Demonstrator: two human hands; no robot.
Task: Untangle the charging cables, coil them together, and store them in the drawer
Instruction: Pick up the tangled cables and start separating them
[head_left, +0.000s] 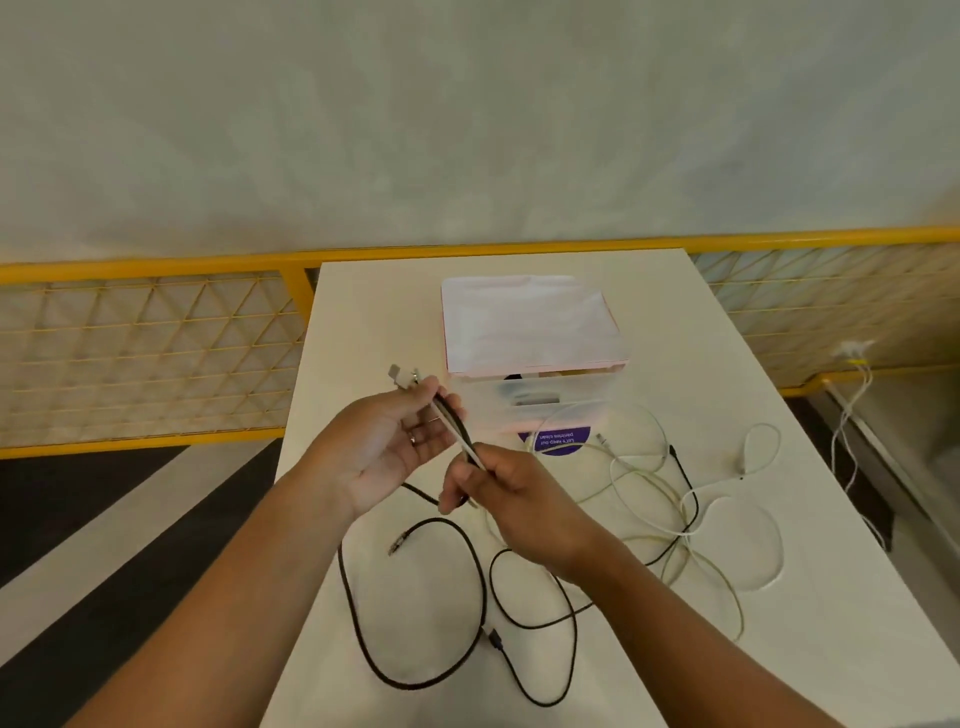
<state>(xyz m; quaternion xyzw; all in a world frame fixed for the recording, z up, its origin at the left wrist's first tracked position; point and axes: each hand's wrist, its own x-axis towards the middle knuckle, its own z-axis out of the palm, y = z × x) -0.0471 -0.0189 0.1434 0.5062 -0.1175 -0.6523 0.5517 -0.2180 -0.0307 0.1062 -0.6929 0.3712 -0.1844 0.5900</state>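
Charging cables (456, 429) held in a bundle above the table (779, 649)
Plug ends (402, 375) are gripped in the curled fingers (441, 415) of the left hand (395, 447) and pinched lower by the right hand (514, 499); black and white loops (483, 603) are spread across the table beside the drawer unit (545, 410)

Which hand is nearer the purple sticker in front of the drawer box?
Right. The right hand sits just short of the purple sticker; the left hand is farther off to its left. Both grip the cables.
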